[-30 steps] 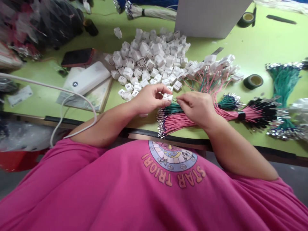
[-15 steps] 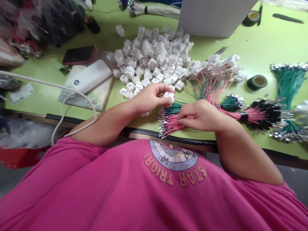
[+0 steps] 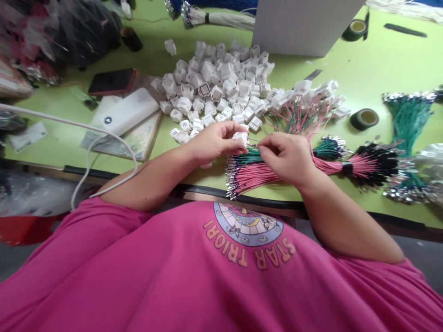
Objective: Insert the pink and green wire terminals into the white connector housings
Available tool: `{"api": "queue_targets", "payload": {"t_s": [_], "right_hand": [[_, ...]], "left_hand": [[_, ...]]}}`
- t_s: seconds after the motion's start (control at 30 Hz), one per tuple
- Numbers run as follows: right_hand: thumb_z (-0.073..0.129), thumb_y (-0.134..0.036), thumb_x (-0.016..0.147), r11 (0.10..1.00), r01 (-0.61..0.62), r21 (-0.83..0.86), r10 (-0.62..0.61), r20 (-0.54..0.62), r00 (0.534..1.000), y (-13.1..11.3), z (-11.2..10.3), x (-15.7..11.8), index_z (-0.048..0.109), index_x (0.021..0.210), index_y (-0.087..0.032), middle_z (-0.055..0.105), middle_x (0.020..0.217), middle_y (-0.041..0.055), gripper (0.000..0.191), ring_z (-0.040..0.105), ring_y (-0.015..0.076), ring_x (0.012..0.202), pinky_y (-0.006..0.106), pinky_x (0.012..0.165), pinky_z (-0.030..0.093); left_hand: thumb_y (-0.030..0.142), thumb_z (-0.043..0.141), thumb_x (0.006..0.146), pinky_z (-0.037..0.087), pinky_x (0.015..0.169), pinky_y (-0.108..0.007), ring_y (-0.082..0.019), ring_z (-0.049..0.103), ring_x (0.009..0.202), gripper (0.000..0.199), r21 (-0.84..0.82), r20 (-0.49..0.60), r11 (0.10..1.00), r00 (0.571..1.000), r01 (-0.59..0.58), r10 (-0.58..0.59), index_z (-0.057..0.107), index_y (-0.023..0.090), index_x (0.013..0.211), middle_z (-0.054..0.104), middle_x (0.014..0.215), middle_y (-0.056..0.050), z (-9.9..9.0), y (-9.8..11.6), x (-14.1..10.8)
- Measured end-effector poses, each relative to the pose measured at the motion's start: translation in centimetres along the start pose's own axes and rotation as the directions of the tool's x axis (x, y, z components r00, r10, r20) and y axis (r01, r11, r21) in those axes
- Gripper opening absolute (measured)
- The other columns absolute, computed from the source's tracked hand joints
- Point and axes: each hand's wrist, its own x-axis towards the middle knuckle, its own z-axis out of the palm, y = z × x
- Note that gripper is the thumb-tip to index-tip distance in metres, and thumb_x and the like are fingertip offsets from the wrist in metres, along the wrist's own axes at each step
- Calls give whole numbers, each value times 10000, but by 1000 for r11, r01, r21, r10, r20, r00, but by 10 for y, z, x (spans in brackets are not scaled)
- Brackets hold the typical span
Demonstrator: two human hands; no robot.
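My left hand (image 3: 219, 143) pinches a white plastic connector housing (image 3: 240, 139) between thumb and fingers. From its right side a thin green wire runs toward my right hand (image 3: 287, 154). The right fingers are pinched on a wire whose metal terminal end points at the housing; its colour is hard to make out. Below both hands lies a bundle of pink wires (image 3: 252, 176) with green wires (image 3: 244, 158) along its upper side, their crimped silver ends facing left. Behind the hands spreads a heap of white connector housings (image 3: 221, 87).
Wired housings (image 3: 318, 94) lie right of the heap. Black tape rolls (image 3: 364, 119) and another green wire bundle (image 3: 410, 133) are at the right. A white power bank (image 3: 131, 110), a phone (image 3: 111, 82) and a white cable (image 3: 104, 129) lie left. A grey box (image 3: 304, 27) stands behind.
My right hand has risen from the pink wires to beside the housing, now with a wire end in its fingers. My left hand still holds the housing in nearly the same place.
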Motion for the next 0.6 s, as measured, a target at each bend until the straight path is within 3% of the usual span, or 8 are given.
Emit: {"api": "queue_targets", "payload": {"t_s": [0.27,0.37,0.47,0.6], "right_hand": [[493,-241,883,992,15,-125,0,118,993,5,7,2,646,751,-187,636,662,22,210,554,148,627,290,637,373],[485,-242,890,983,42,-180,-26,91,995,5,9,0,638,768,-187,651,691,39,203,568,161,642,301,635,376],[458,-236,923,940,120,-318,-102,70,992,5,9,-2,615,763,-193,660,717,69,228,556,182,644,329,629,369],[390,-201,972,840,259,-477,-218,140,966,3,7,-4,561,694,-214,601,646,68,327,485,188,604,354,608,316]], "left_hand": [[155,816,717,566,749,-251,-114,696,768,344,113,-54,991,995,-76,82,632,127,1006,709,893,-35,0,-2,0],[126,839,665,554,724,-245,-104,676,739,360,161,-77,979,987,-129,143,638,132,963,709,887,-24,0,-2,0],[169,816,721,554,684,-243,-110,674,699,306,156,-66,985,994,-78,89,630,134,962,707,806,-18,0,1,-1],[270,797,787,555,646,-232,-107,674,650,280,106,-2,994,1000,-26,26,641,125,968,697,734,-20,-1,5,-2]]}}
